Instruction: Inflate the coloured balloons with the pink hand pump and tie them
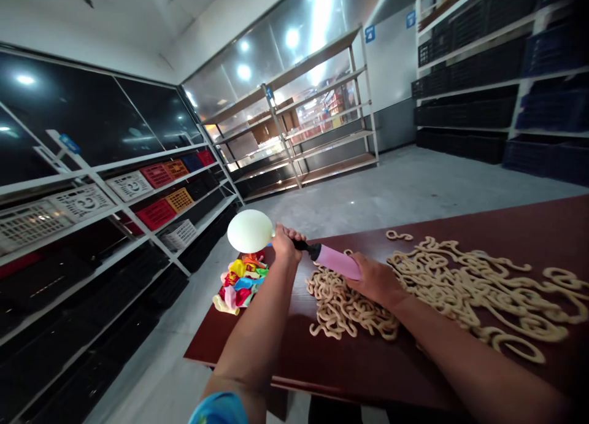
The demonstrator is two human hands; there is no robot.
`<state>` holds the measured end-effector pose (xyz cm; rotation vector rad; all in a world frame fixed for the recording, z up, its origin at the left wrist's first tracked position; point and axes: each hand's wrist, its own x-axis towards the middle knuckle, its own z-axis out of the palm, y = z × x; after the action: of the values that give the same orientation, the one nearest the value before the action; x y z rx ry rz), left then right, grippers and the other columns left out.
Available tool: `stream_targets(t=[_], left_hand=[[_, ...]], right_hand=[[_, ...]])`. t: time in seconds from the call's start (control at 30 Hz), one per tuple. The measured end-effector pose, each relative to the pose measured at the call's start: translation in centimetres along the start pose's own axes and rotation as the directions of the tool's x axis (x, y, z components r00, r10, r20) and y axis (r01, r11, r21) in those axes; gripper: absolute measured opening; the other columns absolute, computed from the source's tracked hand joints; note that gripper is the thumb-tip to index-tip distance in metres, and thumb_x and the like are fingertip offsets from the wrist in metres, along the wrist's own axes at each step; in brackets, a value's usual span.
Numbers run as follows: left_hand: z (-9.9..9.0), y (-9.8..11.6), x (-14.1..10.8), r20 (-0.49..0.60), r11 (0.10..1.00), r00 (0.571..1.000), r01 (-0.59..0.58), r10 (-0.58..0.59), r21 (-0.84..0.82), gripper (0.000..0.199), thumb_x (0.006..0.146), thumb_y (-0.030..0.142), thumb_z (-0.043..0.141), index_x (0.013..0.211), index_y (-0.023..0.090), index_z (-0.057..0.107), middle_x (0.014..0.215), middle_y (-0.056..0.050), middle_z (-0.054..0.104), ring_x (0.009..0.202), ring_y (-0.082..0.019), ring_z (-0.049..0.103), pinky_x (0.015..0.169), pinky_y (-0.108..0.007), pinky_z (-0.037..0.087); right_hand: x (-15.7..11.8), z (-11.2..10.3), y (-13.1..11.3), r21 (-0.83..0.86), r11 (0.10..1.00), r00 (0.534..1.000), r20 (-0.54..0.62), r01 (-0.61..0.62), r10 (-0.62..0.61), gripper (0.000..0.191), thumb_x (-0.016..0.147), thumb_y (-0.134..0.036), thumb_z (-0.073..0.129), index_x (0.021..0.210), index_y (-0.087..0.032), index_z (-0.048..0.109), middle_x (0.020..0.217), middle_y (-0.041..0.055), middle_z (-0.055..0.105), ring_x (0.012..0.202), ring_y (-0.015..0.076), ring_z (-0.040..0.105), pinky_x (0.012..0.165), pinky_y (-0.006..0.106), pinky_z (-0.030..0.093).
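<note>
A pale, partly inflated balloon [250, 231] points away to the left, its neck pinched in my left hand [286, 241] around the black nozzle end of a hand pump. The pump's pink barrel [337, 261] slants down to the right, and my right hand [373, 281] is wrapped round its far end. Under my left forearm's side lies a heap of limp, multicoloured balloons [242, 283]. Beneath the pump and my right hand spreads a pile of curly beige strands [345, 304]; a larger, looser spread of beige strands [442, 277] continues to the right.
Everything lies on a dark red-brown table [322, 362]. Shelving with coloured plastic crates [156, 212] runs along the left. A mostly bare metal rack [322, 142] stands at the back, and shelves of dark crates [469, 99] stand at the right. Grey floor [396, 185] lies between.
</note>
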<state>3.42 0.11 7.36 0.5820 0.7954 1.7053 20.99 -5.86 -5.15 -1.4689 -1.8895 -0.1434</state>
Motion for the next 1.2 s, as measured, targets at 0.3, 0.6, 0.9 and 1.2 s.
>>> stream_targets(t=[0.3,0.6,0.9,1.2], left_hand=[[-0.4,10.1,3.5,-0.060,0.987,0.986,-0.153,0.155,0.042,0.035,0.082,0.032,0.046,0.057,0.020,0.024,0.043,0.008,0.025,0.033,-0.007,0.030,0.042,-0.025,0.033],[-0.6,0.9,0.5,-0.077,0.999,0.997,-0.020,0.023,0.028,0.036,0.082,0.034,0.044,0.056,0.020,0.023,0.043,0.007,0.025,0.033,-0.009,0.032,0.043,-0.026,0.035],[-0.1,2.2,-0.1,-0.030,0.999,0.999,-0.013,0.014,0.031,0.038,0.082,0.034,0.044,0.056,0.020,0.021,0.042,0.007,0.023,0.033,-0.009,0.031,0.042,-0.026,0.033],[-0.1,9.4,3.0,-0.096,0.988,0.985,-0.134,0.141,0.076,0.035,0.084,0.031,0.042,0.057,0.020,0.022,0.042,0.008,0.024,0.033,-0.007,0.029,0.042,-0.024,0.032]], right_hand=[[0.3,0.9,0.4,0.073,0.997,0.998,-0.066,0.019,-0.014,0.043,0.068,-0.029,0.057,0.111,-0.024,0.051,0.095,0.0068,0.064,0.084,0.0223,0.063,0.069,0.033,0.047],[-0.2,0.0,0.0,0.048,0.998,0.999,0.014,-0.030,0.029,0.034,0.066,-0.032,0.059,0.098,-0.023,0.054,0.085,0.0033,0.065,0.077,0.0202,0.063,0.064,0.029,0.044],[0.0,-0.2,-0.1,0.095,0.995,1.000,-0.009,0.020,-0.019,0.039,0.069,-0.032,0.057,0.106,-0.023,0.050,0.095,0.0057,0.064,0.084,0.0204,0.062,0.070,0.030,0.045],[0.4,0.0,-0.2,0.086,0.996,0.999,-0.032,0.004,-0.002,0.041,0.068,-0.032,0.057,0.107,-0.020,0.052,0.092,0.0065,0.065,0.081,0.0212,0.062,0.068,0.030,0.045]])
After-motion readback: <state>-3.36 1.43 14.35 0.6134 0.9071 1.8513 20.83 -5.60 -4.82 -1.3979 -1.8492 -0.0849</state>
